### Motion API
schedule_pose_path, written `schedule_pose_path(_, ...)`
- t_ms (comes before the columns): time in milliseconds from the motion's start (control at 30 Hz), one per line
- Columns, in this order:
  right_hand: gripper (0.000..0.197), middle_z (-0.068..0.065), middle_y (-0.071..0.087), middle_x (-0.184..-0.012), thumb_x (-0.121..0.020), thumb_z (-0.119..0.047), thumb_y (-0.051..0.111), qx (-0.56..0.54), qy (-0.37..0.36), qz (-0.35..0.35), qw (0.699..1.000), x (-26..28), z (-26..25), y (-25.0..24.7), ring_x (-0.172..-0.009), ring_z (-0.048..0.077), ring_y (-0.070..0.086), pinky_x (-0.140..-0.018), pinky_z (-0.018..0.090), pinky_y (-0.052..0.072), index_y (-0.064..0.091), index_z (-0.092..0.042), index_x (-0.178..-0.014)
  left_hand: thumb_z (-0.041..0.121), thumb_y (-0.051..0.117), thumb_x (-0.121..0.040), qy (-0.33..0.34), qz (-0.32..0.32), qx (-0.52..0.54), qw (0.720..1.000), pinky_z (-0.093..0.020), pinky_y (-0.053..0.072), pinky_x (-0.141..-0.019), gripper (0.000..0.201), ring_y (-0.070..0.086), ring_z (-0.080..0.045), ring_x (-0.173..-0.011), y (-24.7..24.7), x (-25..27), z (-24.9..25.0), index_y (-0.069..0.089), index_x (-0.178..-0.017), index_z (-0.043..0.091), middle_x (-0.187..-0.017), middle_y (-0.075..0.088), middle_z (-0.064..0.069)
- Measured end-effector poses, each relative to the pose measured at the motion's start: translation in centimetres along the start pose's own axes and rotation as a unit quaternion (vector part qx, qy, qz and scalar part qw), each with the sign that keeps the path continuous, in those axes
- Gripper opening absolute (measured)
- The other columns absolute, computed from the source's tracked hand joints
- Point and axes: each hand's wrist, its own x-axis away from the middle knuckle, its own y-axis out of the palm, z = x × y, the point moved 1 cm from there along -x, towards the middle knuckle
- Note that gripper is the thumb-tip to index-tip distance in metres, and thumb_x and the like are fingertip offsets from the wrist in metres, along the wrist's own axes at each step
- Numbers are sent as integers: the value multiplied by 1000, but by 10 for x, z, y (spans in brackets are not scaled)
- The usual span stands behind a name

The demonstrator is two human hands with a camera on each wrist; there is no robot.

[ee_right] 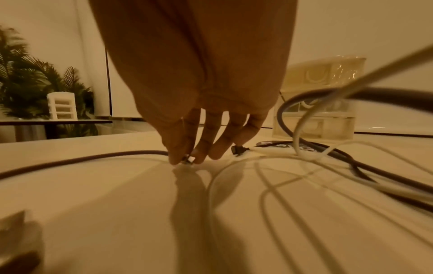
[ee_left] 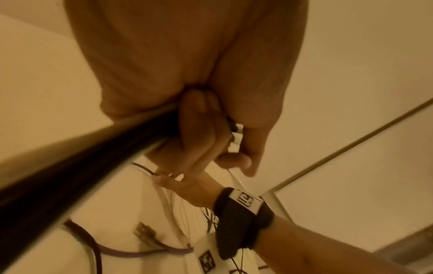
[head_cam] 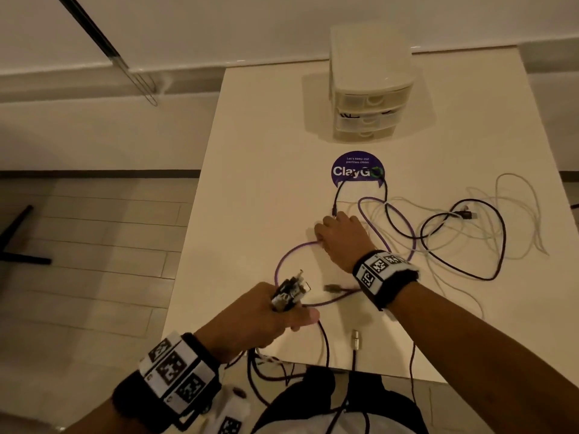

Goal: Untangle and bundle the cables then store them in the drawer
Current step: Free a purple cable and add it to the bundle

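My left hand (head_cam: 275, 317) hovers above the table's front part and grips a bunch of cable plugs (head_cam: 291, 289); in the left wrist view its fingers (ee_left: 201, 133) curl round black cords and white plugs (ee_left: 236, 133). My right hand (head_cam: 340, 234) reaches down to the table, where its thumb and fingers (ee_right: 178, 148) pinch a small white plug (ee_right: 189, 159). A purple cable (head_cam: 280, 261) loops between the hands. Black cable (head_cam: 501, 239) and thin white cable (head_cam: 513, 195) lie tangled to the right. The white drawer unit (head_cam: 371, 92) stands shut at the back.
A round purple sticker (head_cam: 357, 170) lies in front of the drawers. A loose metal plug (head_cam: 355, 338) rests near the table's front edge (head_cam: 376, 372), where several cords hang off. The floor drops away left of the table. A plant (ee_right: 35, 89) stands far off.
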Motion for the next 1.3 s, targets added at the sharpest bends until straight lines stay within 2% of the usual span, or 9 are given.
schedule_pose_path(167,13,4,53,-113,-96,-17,57,-230,-11,20,973,15,2,-39,-96,24,59,-83,41,51,57,-15,-109,39,81,-79,66,156,150,974,-27,23,-46,42,22,-15,-49,-22,-11,6,49,-56,26,-57,29,0)
schedule_pose_path(300,7,1,67,-99,-95,-16,63,-504,-25,43,862,52,12,-122,-93,17,64,-86,32,54,61,-15,-102,35,74,-83,167,244,201,934,-25,24,-44,35,22,-12,-49,-48,-11,40,46,-66,23,-57,30,5)
schedule_pose_path(433,10,7,72,-94,-90,-4,67,-651,-49,88,752,78,15,-178,-99,30,68,-88,40,53,66,-8,-99,40,57,-97,246,258,225,907,-19,22,-40,26,22,-7,-47,-61,-7,75,51,-76,26,-64,44,6)
schedule_pose_path(600,12,7,72,-91,-90,-4,67,-605,-42,110,787,74,-3,-164,-86,24,70,-86,39,56,65,-5,-102,55,49,-97,207,180,121,954,-21,25,-42,44,30,-9,-44,-18,-29,103,59,-78,17,-66,60,-2)
schedule_pose_path(767,22,-1,70,-93,-89,-12,71,-631,24,209,747,81,-7,-145,-88,16,66,-84,39,54,64,-10,-109,69,44,-91,157,183,101,965,-26,36,-54,59,44,-12,-53,1,-40,107,63,-71,17,-58,54,-2)
schedule_pose_path(900,32,5,60,-108,-91,-14,67,-624,52,267,733,82,-15,-137,-88,17,63,-76,31,55,57,-20,-121,64,49,-90,158,116,142,970,-23,27,-52,47,34,-8,-50,13,-36,109,64,-68,24,-56,38,5)
schedule_pose_path(1033,37,2,61,-106,-98,-35,55,-710,17,124,693,86,-28,-122,-91,11,66,-84,38,58,45,-27,-133,49,55,-94,179,134,189,956,-20,36,-50,49,40,-5,-44,8,-30,117,57,-52,23,-50,35,6)
schedule_pose_path(1167,30,6,62,-81,-95,-48,56,-612,-23,37,789,98,-28,-92,-75,26,62,-78,46,55,59,-30,-118,48,58,-97,242,166,236,926,-27,31,-59,36,31,-4,-48,-27,-21,118,48,-68,29,-52,34,13)
schedule_pose_path(1300,21,-2,60,-83,-101,-31,51,-484,-49,129,864,103,-9,-64,-77,11,56,-71,21,46,65,-16,-100,55,60,-90,280,197,262,902,-32,50,-66,42,36,-9,-55,-53,0,121,41,-64,27,-51,31,10)
